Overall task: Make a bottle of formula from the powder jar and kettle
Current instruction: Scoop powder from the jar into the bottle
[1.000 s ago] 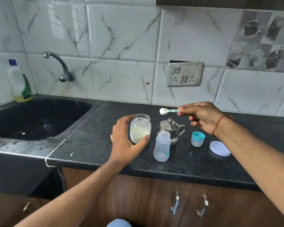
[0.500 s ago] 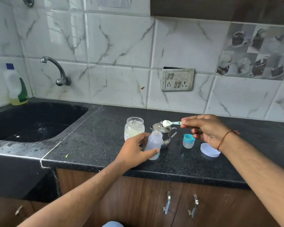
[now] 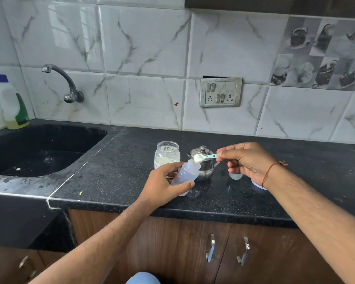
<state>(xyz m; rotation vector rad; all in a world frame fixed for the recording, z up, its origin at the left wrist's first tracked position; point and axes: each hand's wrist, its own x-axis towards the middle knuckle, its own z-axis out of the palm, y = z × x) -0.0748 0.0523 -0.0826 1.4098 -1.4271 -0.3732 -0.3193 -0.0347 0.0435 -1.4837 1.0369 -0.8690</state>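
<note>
Step in hand: dosing powder into the baby bottle [image 3: 184,175]. Left hand [image 3: 162,185] is wrapped round the bottle's body, thumb across the front, fingers behind, holding it tilted w/ the open neck leaning toward the right hand. Its base sits low near the bench [image 3: 115,181]; can't tell if it's touching or just lifted. Bottle looks empty, no teat on.

Right hand [image 3: 248,162] pinches the handle of a small teal scoop [image 3: 205,157] betw. thumb & forefinger, other fingers curled under. Scoop bowl carries a heaped mound of white powder and hovers right at the bottle's mouth, just above the rim. Nothing visibly tipped in yet.

Powder jar [image 3: 167,153] stands open just beyond the left hand, about half full. Steel kettle [image 3: 203,162], lid on, sits beyond the bottle, betw. the two hands. Under the right hand: a clear cap [image 3: 235,176] and part of a white lid [image 3: 257,184], both mostly hidden.

Next move, as I read it: roll the right wrist so the scoop empties straight down the neck. Neck is narrow and the heap is wide, so centre the bowl over the opening first and turn slowly; left hand should bring the bottle more upright & hold steady. Risk: powder spilling down the outside onto the bench. Water from the kettle still to come, then teat/cap.
</note>
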